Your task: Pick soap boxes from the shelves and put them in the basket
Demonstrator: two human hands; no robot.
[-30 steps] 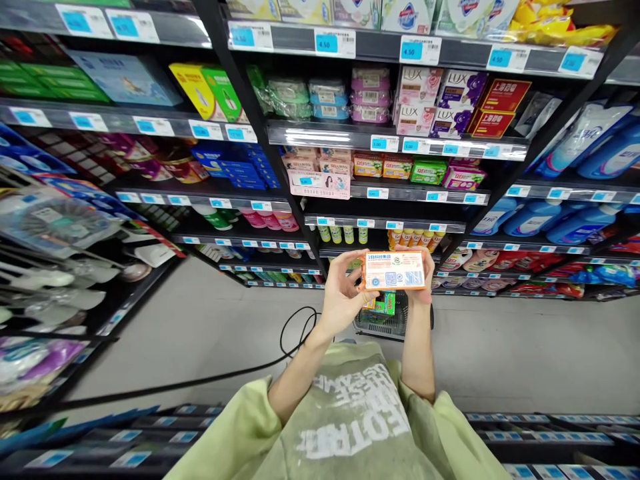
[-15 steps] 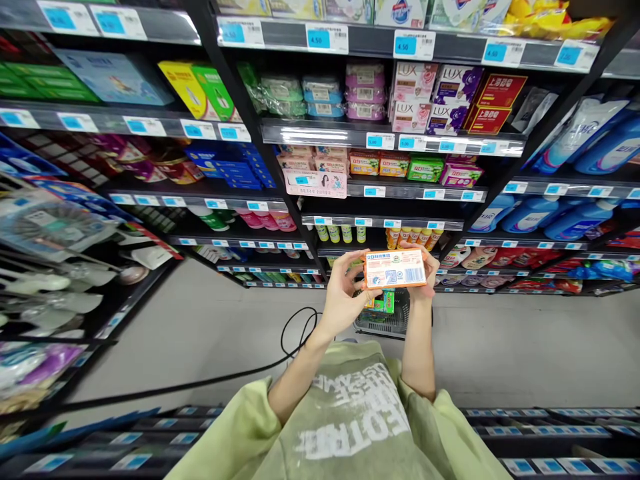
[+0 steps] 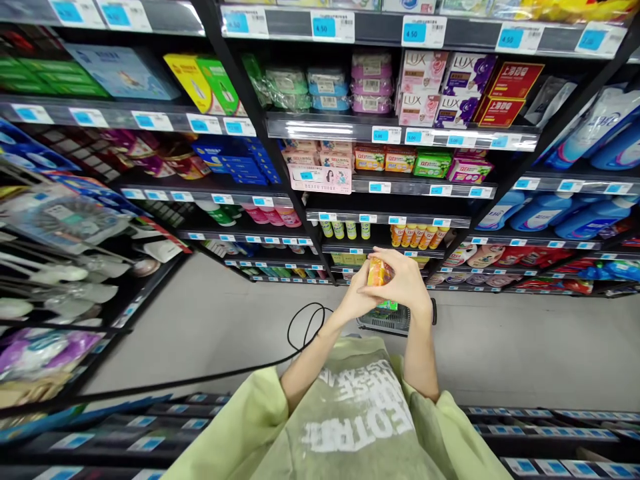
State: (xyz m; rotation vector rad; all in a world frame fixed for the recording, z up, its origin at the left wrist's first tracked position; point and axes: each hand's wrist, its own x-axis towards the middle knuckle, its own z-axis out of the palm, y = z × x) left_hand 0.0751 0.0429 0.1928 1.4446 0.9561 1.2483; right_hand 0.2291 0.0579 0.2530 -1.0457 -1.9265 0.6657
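Note:
An orange-and-yellow soap pack (image 3: pixel 379 273) is held in front of me at the middle of the view, one narrow end towards me. My left hand (image 3: pixel 359 293) grips its left side. Around the right side, my right hand (image 3: pixel 404 281) curls with its thumb across the near end, hiding much of the pack. Below both hands is a grey shopping basket (image 3: pixel 385 323), partly covered by my forearm. Inside it lies a green pack (image 3: pixel 388 305), mostly hidden.
Ahead stand shelves (image 3: pixel 330 127) of boxed soaps, among them similar orange soap packs (image 3: pixel 370 159). Blue detergent bottles (image 3: pixel 540 212) line the right. Kitchen utensils (image 3: pixel 65 280) hang at the left. A black cable (image 3: pixel 215 373) crosses over the grey floor (image 3: pixel 210 313).
The soap pack has turned from its white printed back to an orange end. My right hand has come over it, nearer my left hand. The view has shifted slightly.

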